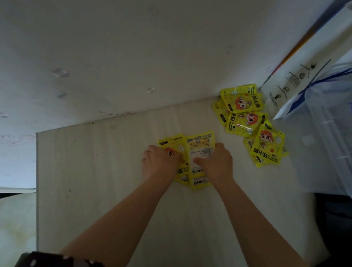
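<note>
Yellow stands out as we look down on a pale wood-grain table (pixel 115 193) set against a white wall. Near its middle lies a small stack of yellow foil packets (pixel 200 147). A few of them overlap, one shows a red-haired cartoon figure, and the top one shows its printed back. The person's left hand (pixel 160 163) grips the stack's left edge with curled fingers. The right hand (pixel 216 163) clasps its right side, fingers hooked over the far edge and thumb pressed on top. We judge that the hands are squaring the packets together.

Farther off to the right, well apart from the stack, a loose heap of yellow foil packets (pixel 249 124) sprawls at the table's far corner. It lies just beside a white paper bag with dark print (pixel 307 68) and near a clear plastic box with a blue handle (pixel 338 147). By our reckoning the gathering is under way but less than half done: a few packets are collected, and more than that wait in the heap to be added.
</note>
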`<act>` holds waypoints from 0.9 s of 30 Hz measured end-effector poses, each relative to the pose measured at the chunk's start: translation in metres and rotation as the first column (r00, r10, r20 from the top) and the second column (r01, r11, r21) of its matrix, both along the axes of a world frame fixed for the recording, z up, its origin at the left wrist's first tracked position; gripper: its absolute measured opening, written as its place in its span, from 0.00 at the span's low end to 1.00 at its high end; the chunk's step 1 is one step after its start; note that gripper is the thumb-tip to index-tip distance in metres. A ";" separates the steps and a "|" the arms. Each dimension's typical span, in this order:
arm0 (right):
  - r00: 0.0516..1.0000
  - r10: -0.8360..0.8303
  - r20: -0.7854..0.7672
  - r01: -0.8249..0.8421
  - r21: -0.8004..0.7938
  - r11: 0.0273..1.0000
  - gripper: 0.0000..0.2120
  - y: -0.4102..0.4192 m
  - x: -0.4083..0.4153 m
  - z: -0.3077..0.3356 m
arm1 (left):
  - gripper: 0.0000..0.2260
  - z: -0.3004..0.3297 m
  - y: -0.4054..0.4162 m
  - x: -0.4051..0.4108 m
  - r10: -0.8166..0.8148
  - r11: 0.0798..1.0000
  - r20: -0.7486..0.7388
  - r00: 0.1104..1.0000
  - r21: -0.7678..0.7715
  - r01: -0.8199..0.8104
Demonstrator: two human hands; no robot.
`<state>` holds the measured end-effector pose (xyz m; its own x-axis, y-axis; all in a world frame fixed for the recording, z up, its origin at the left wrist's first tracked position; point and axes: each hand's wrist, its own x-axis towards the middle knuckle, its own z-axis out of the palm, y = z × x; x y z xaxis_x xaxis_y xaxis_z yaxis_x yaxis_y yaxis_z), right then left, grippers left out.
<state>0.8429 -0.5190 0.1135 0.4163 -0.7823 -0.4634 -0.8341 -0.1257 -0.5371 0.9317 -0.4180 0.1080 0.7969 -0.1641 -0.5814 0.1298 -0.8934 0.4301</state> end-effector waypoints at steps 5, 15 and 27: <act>0.999 -0.032 -0.022 0.032 -0.020 0.999 0.26 -0.001 -0.019 0.000 | 0.36 0.003 -0.015 -0.012 -0.038 0.995 0.047 0.998 0.092 0.033; 0.997 -0.075 0.037 0.074 0.031 0.997 0.16 -0.010 -0.047 0.015 | 0.14 0.000 0.016 0.020 0.033 0.984 -0.075 0.997 -0.173 -0.046; 0.985 -0.150 0.083 0.130 0.214 0.968 0.21 0.007 -0.044 0.005 | 0.12 0.011 0.036 0.019 -0.215 0.914 -0.180 0.960 -0.382 0.133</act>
<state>0.7989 -0.5116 0.1190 0.3610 -0.7274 -0.5836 -0.7774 0.1109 -0.6191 0.9503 -0.3823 0.1190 0.5993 -0.5208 -0.6080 0.1117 -0.6976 0.7077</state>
